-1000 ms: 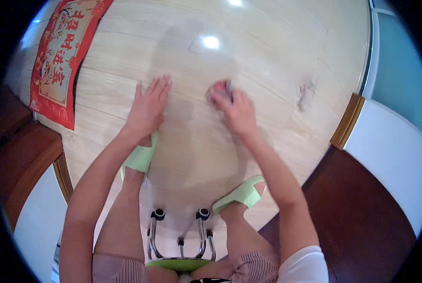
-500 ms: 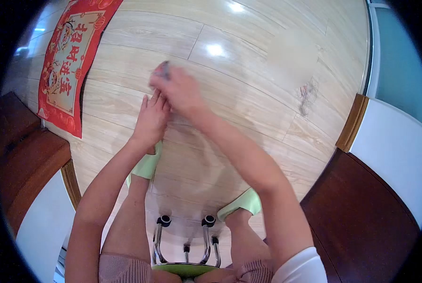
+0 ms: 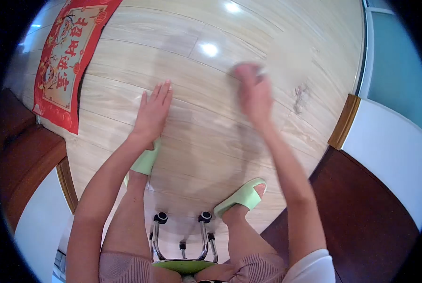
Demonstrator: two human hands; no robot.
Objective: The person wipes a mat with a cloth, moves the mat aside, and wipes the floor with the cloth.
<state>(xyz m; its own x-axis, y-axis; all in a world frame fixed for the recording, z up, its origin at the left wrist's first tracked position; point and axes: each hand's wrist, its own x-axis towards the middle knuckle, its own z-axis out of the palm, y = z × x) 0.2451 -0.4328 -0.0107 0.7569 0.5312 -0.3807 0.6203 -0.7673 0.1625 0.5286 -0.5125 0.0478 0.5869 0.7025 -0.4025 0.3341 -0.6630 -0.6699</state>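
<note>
My left hand point(image 3: 153, 111) is stretched out flat, palm down, over the pale wood-look floor point(image 3: 196, 127), with its fingers extended and nothing in them. Farther right, my right hand point(image 3: 257, 101) is closed and smeared by motion. A small reddish and grey thing point(image 3: 261, 71) shows at its fingers, too blurred to name. To the right of that hand, a tangle of dark hair and bits of debris point(image 3: 300, 96) lies on the floor.
A red mat point(image 3: 74, 61) with Chinese lettering lies at the upper left. I sit on a green-seated wheeled stool point(image 3: 186, 266), feet in light green slippers point(image 3: 241, 200). Dark brown wood panels point(image 3: 362, 203) and a white panel point(image 3: 390, 137) stand at right.
My right hand has moved away from my left hand to the right, carrying the small thing. The left hand stays nearly in place, its fingers now uncovered. My right foot has shifted slightly.
</note>
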